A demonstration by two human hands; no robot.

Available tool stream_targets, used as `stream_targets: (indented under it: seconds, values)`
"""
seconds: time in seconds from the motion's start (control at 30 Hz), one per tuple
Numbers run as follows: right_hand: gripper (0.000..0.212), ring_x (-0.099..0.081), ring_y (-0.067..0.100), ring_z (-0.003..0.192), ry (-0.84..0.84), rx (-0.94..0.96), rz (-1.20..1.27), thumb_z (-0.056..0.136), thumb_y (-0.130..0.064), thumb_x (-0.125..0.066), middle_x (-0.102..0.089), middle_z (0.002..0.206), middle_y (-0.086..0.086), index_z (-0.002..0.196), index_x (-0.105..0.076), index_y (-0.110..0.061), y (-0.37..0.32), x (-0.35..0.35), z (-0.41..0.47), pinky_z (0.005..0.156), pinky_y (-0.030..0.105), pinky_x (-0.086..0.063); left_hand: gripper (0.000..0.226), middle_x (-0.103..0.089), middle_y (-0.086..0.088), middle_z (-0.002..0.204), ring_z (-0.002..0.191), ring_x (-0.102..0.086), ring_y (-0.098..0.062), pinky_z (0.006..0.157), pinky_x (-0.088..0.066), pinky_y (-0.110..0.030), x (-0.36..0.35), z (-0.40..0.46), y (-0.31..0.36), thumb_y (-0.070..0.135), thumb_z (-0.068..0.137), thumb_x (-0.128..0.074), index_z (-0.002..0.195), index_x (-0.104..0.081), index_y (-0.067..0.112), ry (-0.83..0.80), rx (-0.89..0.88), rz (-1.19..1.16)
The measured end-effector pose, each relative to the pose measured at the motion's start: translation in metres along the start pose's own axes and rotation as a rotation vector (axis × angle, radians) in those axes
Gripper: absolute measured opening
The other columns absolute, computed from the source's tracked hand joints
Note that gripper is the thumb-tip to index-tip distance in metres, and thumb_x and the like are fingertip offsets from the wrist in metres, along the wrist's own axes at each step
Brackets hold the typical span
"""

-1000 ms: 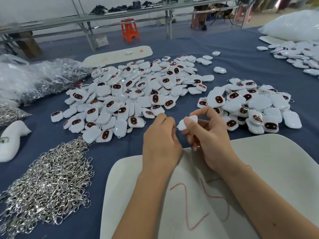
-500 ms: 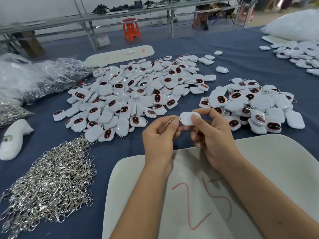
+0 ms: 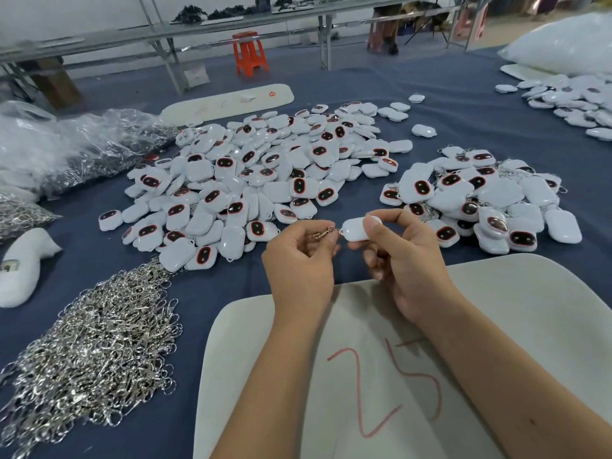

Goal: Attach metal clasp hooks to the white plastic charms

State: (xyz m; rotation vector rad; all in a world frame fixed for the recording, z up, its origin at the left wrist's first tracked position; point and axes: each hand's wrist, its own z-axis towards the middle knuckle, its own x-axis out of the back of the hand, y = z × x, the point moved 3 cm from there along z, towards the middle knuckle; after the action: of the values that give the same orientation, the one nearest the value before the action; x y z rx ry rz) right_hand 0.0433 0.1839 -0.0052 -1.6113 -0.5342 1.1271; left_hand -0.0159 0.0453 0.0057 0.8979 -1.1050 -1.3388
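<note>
So we're holding one white charm (image 3: 356, 228) up over the blue table (image 3: 463, 117), near the middle of the scene. Our right hand (image 3: 402, 260) is pinching it between thumb and forefinger, plain back side facing up. Our left hand (image 3: 299, 260) is pinching a metal clasp hook (image 3: 323, 232) with curled fingers, and the hook's right end is touching the charm's left end; can't really tell if it's properly latched.

Farther back, the big pile of loose charms (image 3: 251, 180) is spreading across the middle, and a smaller heap of charms (image 3: 480, 200) is sitting to the right. We're keeping the pile of silver hooks (image 3: 92, 352) near left. A white foam board (image 3: 496, 326) with a red 25 is lying under our forearms.
</note>
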Motion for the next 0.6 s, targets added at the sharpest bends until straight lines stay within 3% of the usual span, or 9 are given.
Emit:
stream_targets:
  seconds: [0.13, 0.23, 0.37, 0.47, 0.6]
  values:
    - [0.016, -0.054, 0.013, 0.050, 0.005, 0.014, -0.043, 0.099, -0.018, -0.070, -0.076, 0.081, 0.018, 0.108, -0.061, -0.009, 0.000, 0.000, 0.000, 0.040, 0.023, -0.039, 0.019, -0.072, 0.010, 0.078, 0.075, -0.067, -0.008, 0.072, -0.055, -0.029, 0.000, -0.003, 0.011, -0.002, 0.085, -0.070, 0.088, -0.076, 0.016, -0.045, -0.216, 0.265]
    - [0.013, -0.054, 0.015, 0.049, -0.001, 0.065, -0.122, 0.101, -0.017, -0.069, -0.075, 0.078, 0.017, 0.105, -0.060, -0.009, 0.001, 0.001, 0.000, 0.040, 0.024, -0.040, 0.021, -0.069, 0.001, 0.080, 0.075, -0.061, -0.020, 0.070, -0.051, -0.042, -0.003, -0.003, 0.016, -0.005, 0.081, -0.063, 0.086, -0.073, 0.013, -0.082, -0.364, 0.462]
    - [0.011, -0.053, 0.017, 0.046, 0.020, 0.137, -0.231, 0.102, -0.016, -0.067, -0.073, 0.072, 0.013, 0.107, -0.058, -0.011, 0.003, 0.001, -0.002, 0.040, 0.026, -0.041, 0.021, -0.068, -0.002, 0.079, 0.074, -0.061, -0.024, 0.069, -0.050, -0.045, -0.005, -0.007, 0.015, -0.006, 0.082, -0.061, 0.086, -0.072, 0.011, -0.100, -0.359, 0.545]
    - [0.006, -0.053, 0.017, 0.047, 0.030, 0.130, -0.200, 0.103, -0.013, -0.064, -0.072, 0.072, 0.013, 0.108, -0.061, -0.012, 0.001, 0.001, 0.000, 0.040, 0.025, -0.040, 0.015, -0.073, 0.006, 0.076, 0.072, -0.068, -0.013, 0.069, -0.055, -0.027, 0.001, -0.007, 0.010, 0.001, 0.087, -0.072, 0.083, -0.073, 0.015, -0.044, -0.131, 0.246]
    - [0.008, -0.052, 0.017, 0.050, -0.024, 0.078, -0.061, 0.104, -0.009, -0.060, -0.072, 0.075, 0.014, 0.108, -0.064, -0.015, -0.004, 0.000, 0.000, 0.041, 0.024, -0.038, 0.020, -0.077, -0.010, 0.081, 0.070, -0.073, -0.016, 0.067, -0.058, -0.021, -0.003, -0.004, 0.002, 0.008, 0.097, -0.067, 0.080, -0.075, 0.012, -0.118, 0.396, -0.440]
